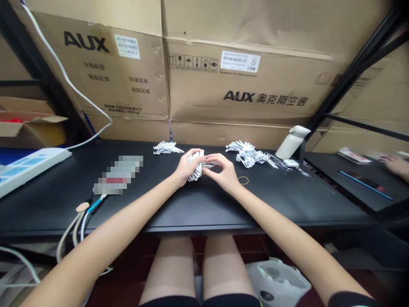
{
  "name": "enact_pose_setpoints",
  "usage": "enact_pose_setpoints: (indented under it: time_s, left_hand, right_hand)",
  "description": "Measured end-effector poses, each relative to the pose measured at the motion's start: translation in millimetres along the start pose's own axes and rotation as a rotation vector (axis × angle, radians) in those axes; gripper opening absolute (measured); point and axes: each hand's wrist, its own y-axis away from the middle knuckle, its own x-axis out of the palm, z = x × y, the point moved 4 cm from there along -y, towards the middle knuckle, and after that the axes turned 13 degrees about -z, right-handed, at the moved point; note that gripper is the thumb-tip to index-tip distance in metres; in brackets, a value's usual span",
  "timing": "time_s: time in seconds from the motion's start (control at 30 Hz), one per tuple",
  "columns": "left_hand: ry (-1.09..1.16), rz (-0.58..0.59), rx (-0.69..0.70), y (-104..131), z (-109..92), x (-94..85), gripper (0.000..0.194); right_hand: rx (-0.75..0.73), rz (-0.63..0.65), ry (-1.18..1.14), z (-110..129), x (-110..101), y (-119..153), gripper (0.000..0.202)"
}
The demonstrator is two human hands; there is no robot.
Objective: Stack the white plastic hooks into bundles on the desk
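Note:
A bundle of white wire hooks (195, 165) is gripped in my left hand (184, 167), fingers closed round it, just above the black table. From the right, my right hand (224, 171) reaches the thin straight ends of the hooks, its thumb and fingertips curled closed there. A yellowish rubber band (204, 168) shows at those fingertips, against the bundle; how far it goes round is hidden. Another rubber band (243, 180) lies on the table beside my right wrist. Behind my hands lie a small pile of white hooks (167, 147) and a larger pile (246, 152).
A white bottle (292, 143) and a white earphone case (291, 163) stand at the back right. Left are a blurred-out phone (119, 175) with cables and a power strip (28, 168). Cardboard (198, 94) walls the back. Another person's hand (396, 165) rests at far right.

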Motion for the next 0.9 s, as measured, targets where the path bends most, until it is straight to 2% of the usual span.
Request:
enact_pose_setpoints:
  time_s: [0.13, 0.27, 0.43, 0.57, 0.77, 0.83, 0.9]
  left_hand:
    - [0.016, -0.056, 0.009, -1.6, -1.2, -2.5, 0.037]
    - [0.033, -0.080, -0.005, -1.4, -2.4, -3.0, 0.037]
    - [0.001, -0.114, 0.068, -7.4, 1.4, -7.7, 0.036]
    - [0.004, -0.131, 0.072, -8.5, 2.6, -9.0, 0.036]
    - [0.087, -0.118, -0.025, -2.9, -2.4, -3.9, 0.038]
    - [0.128, -0.150, -0.030, -5.0, -2.8, -5.6, 0.036]
    - [0.152, -0.203, -0.076, -9.0, -0.2, -9.7, 0.034]
  right_hand:
    - [-0.197, -0.062, 0.190, 12.1, -1.8, 2.0, 0.005]
    - [-0.305, -0.118, 0.309, 18.3, -3.2, 4.2, 0.008]
    - [-0.387, -0.100, 0.400, 20.2, -0.1, 6.1, 0.013]
    - [-0.404, -0.121, 0.427, 16.3, 0.3, 6.3, 0.012]
    - [-0.372, -0.146, 0.378, 14.9, -2.0, 6.5, 0.008]
    - [-0.346, -0.080, 0.295, 15.7, 1.2, 8.2, 0.010]
    - [-0.280, 0.062, 0.180, 15.0, 8.0, 11.0, 0.012]
